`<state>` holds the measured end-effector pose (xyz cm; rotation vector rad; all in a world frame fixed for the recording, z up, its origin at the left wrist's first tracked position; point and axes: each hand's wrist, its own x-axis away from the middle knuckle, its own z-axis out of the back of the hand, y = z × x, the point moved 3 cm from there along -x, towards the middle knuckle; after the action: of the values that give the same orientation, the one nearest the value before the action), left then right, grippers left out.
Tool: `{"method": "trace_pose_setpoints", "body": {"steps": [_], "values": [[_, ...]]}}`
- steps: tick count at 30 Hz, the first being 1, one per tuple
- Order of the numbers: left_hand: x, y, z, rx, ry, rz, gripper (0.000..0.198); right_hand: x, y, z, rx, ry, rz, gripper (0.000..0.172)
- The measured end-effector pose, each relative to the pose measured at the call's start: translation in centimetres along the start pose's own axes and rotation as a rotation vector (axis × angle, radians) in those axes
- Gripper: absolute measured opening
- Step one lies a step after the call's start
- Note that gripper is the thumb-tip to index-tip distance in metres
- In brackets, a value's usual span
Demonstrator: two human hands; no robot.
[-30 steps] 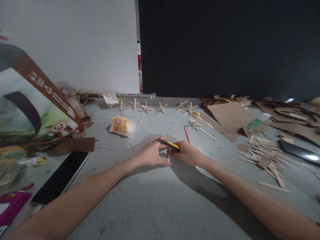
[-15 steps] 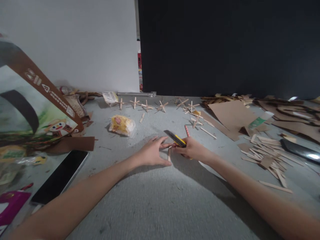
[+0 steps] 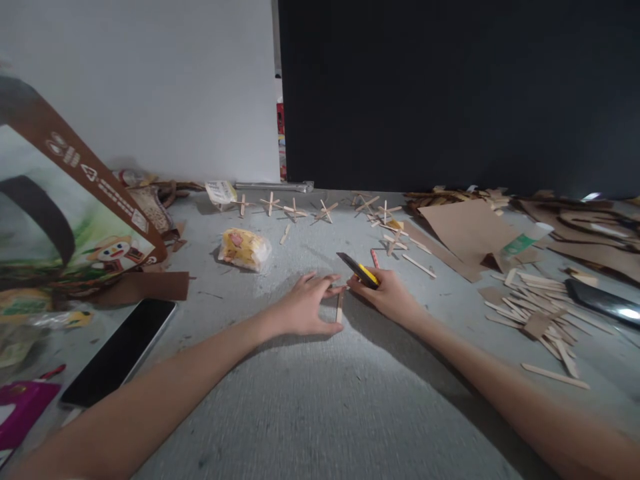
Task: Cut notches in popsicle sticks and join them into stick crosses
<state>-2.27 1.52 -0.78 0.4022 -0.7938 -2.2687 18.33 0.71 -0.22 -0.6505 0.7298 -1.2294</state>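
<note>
Between the thumb and fingers of my left hand (image 3: 309,305) is a short wooden craft stick (image 3: 339,309), standing lengthwise away from me at the tabletop. My left thumb is at its near end and the fingertips are at its far end. My right hand (image 3: 389,293) is closed around a yellow and black utility knife (image 3: 361,273), its dark end pointing up and to the left. The right fingertips are close to the stick's far end; whether they touch it I cannot tell. Just beyond the right hand lies a red patterned stick-like piece (image 3: 375,258).
Small crossed-stick figures (image 3: 325,211) stand in a row at the back. A yellow wrapped packet (image 3: 244,249) sits left of centre. At left are a phone (image 3: 120,352) and a printed bag (image 3: 75,200). Loose craft sticks (image 3: 543,313) and brown cardboard (image 3: 467,230) lie at right.
My right hand, with the utility knife, has shifted slightly to the right, uncovering more of the craft stick. The left hand keeps nearly the same place around the stick.
</note>
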Motion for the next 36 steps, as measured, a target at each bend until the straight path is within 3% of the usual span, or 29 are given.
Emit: {"method": "trace_pose_setpoints", "body": {"steps": [3, 8, 13, 17, 19, 22, 25, 30, 36], "values": [[0.4, 0.2, -0.2, -0.022, -0.018, -0.028, 0.084, 0.0, 0.5, 0.0, -0.003, 0.080, -0.015, 0.038], [0.1, 0.0, 0.0, 0.047, 0.058, -0.077, 0.039, 0.3, 1.1, 0.0, -0.066, 0.193, -0.031, 0.038], [-0.7, -1.4, 0.2, 0.249, 0.216, 0.039, 0.031, 0.9, 1.0, -0.1, -0.074, 0.241, -0.026, 0.035], [-0.7, -1.4, 0.4, 0.166, 0.299, 0.039, 0.028, 1.0, 0.6, 0.3, -0.059, 0.245, -0.020, 0.033], [-0.6, -1.2, 0.4, 0.123, 0.293, 0.031, 0.024, 0.8, 0.3, 1.0, -0.010, 0.162, -0.018, 0.034], [-0.6, -1.1, 0.4, 0.133, 0.287, 0.035, 0.022, 0.6, -0.1, 2.0, 0.110, -0.214, -0.054, 0.032], [-0.8, -1.3, 0.4, 0.156, 0.307, 0.044, 0.023, 0.6, -0.4, 2.9, 0.198, -0.436, -0.042, 0.022], [-1.0, -1.6, 0.4, 0.186, 0.325, 0.067, 0.022, 1.0, -0.3, 2.9, 0.220, -0.570, -0.071, 0.009], [-1.0, -1.5, 0.5, 0.224, 0.335, 0.065, 0.021, 1.3, -0.6, 2.7, 0.211, -0.562, -0.073, 0.017]]}}
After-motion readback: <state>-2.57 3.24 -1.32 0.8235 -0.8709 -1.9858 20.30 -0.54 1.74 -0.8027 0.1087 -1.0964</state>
